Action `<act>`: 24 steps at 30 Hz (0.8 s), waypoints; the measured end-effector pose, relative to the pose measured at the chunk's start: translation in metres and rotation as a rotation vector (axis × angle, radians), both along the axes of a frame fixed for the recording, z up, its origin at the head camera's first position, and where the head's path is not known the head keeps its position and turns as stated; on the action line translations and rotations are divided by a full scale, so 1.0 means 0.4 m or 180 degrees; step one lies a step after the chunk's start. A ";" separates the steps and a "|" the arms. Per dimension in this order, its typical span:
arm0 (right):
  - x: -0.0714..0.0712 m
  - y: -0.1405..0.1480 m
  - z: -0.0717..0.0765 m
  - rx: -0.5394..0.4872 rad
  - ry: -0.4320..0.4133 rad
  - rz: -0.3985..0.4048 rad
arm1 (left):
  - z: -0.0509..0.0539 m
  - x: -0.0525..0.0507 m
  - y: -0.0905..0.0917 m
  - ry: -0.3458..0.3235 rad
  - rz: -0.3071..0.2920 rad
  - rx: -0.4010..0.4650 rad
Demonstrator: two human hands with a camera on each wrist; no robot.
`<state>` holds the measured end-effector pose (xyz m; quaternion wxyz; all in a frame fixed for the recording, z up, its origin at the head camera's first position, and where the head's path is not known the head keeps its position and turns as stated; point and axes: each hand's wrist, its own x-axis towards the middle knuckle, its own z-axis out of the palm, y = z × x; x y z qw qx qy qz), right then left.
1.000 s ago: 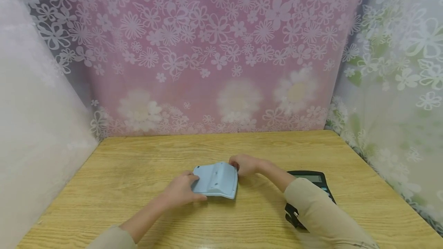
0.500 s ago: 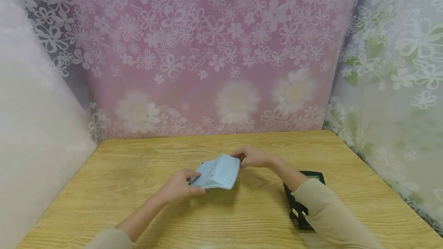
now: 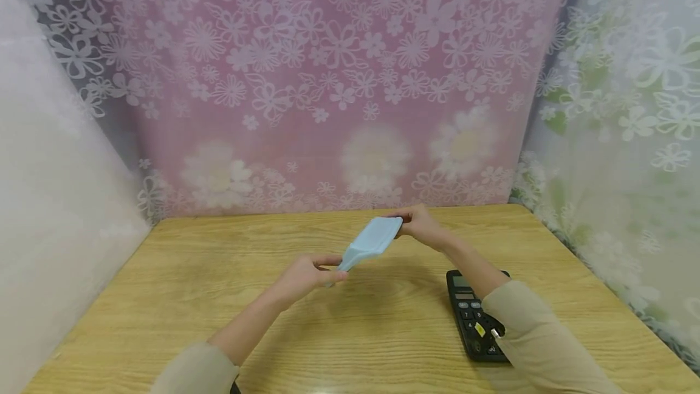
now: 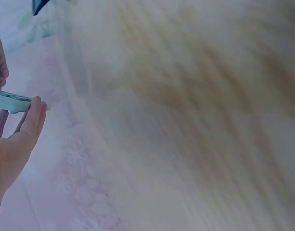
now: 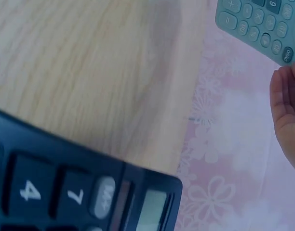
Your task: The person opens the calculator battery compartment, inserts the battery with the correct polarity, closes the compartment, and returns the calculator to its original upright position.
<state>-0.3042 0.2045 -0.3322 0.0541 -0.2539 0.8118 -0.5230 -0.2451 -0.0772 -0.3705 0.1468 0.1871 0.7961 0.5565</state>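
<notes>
A light blue calculator (image 3: 372,239) is held in the air above the table, tilted with its right end higher. My left hand (image 3: 306,278) pinches its lower left end between thumb and fingers. At the upper right end, my right hand (image 3: 423,227) grips the edge. In the right wrist view the keys of the light blue calculator (image 5: 258,21) show, with the right hand (image 5: 289,106) at its edge. The left wrist view has the left hand (image 4: 17,149) at the calculator's thin side (image 4: 12,102). Below the right forearm lies a black calculator (image 3: 473,321), partly hidden by the sleeve.
The wooden table (image 3: 219,297) spreads under both arms. A pink flowered curtain (image 3: 328,78) hangs behind its far edge. Pale sheets flank it, a white-green flowered one (image 3: 618,138) at the right and a whitish one (image 3: 60,157) at the left.
Both hands have lifted the light blue calculator off the table and moved it up, away and to the right, tipping it more steeply. More of the black calculator is uncovered.
</notes>
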 end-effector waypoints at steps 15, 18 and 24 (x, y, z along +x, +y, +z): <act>0.003 0.084 0.022 0.0029 0.0442 -0.0643 | 0.028 -0.035 0.145 -0.0527 0.0081 0.1185; 0.004 0.092 0.024 0.0170 0.0570 -0.0785 | 0.033 -0.041 0.171 -0.0528 0.0147 0.1341; 0.006 0.112 0.025 0.0218 0.0434 -0.0819 | 0.038 -0.045 0.218 -0.0499 0.0059 0.1526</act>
